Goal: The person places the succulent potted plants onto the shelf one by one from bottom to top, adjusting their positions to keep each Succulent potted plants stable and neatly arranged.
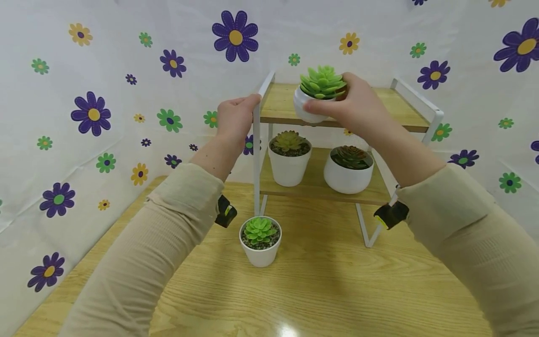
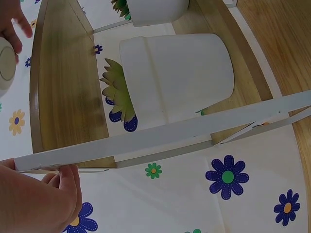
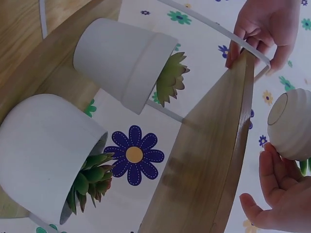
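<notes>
My right hand (image 1: 362, 103) holds a white pot with a bright green succulent (image 1: 322, 84), thumb on the near side and fingers round the back. In the head view it overlaps the front edge of the top board (image 1: 282, 105) of a two-tier plant shelf; the right wrist view shows the pot's ribbed side (image 3: 294, 124) beyond that board's edge. With my left hand (image 1: 236, 119) I grip the upper left corner of the shelf's white metal frame (image 1: 256, 159). The left wrist view shows the thumb and fingers (image 2: 68, 187) around that bar.
On the lower board stand a tapered white pot with an olive succulent (image 1: 289, 164) and a rounded white pot with a dark one (image 1: 348, 175). A small white pot with a green succulent (image 1: 260, 241) stands on the wooden table (image 1: 320, 290). Behind hangs a flower-patterned sheet (image 1: 168, 140).
</notes>
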A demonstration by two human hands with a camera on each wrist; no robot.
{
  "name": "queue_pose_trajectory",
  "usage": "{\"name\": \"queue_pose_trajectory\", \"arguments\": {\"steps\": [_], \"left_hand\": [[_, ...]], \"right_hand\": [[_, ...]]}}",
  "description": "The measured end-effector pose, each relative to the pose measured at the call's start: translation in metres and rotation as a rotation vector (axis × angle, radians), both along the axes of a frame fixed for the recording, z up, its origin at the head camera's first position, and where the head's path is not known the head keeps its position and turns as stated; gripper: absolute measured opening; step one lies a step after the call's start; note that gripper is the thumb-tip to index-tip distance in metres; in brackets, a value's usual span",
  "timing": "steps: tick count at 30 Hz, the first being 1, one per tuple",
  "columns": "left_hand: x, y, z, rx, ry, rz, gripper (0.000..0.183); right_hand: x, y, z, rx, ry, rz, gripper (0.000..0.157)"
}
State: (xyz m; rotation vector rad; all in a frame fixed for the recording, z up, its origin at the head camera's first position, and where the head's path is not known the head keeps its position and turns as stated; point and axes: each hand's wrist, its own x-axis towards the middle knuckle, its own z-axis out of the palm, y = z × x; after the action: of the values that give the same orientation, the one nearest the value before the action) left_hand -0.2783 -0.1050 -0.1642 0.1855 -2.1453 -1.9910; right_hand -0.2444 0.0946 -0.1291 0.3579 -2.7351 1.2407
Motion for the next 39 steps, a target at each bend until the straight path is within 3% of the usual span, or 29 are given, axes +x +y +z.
{"name": "queue_pose_trajectory", "arguments": {"steps": [7, 13, 24, 39], "left_hand": [[-0.001, 0.0, -0.001, -0.008, -0.01, 0.007, 0.036], [-0.001, 0.001, 0.0, -0.007, -0.015, 0.007, 0.036], [0.001, 0.001, 0.003, -0.02, -0.006, 0.009, 0.036], [0.0, -0.001, 0.001, -0.011, -0.018, 0.009, 0.036]], "right_hand": [[-0.015, -0.011, -0.001, -0.013, -0.006, 0.003, 0.08], [-0.023, -0.018, -0.008, 0.006, 0.007, -0.004, 0.07], [-0.022, -0.019, -0.009, -0.015, 0.033, 0.001, 0.063], [-0.027, -0.023, -0.009, -0.002, 0.017, 0.005, 0.066]]}}
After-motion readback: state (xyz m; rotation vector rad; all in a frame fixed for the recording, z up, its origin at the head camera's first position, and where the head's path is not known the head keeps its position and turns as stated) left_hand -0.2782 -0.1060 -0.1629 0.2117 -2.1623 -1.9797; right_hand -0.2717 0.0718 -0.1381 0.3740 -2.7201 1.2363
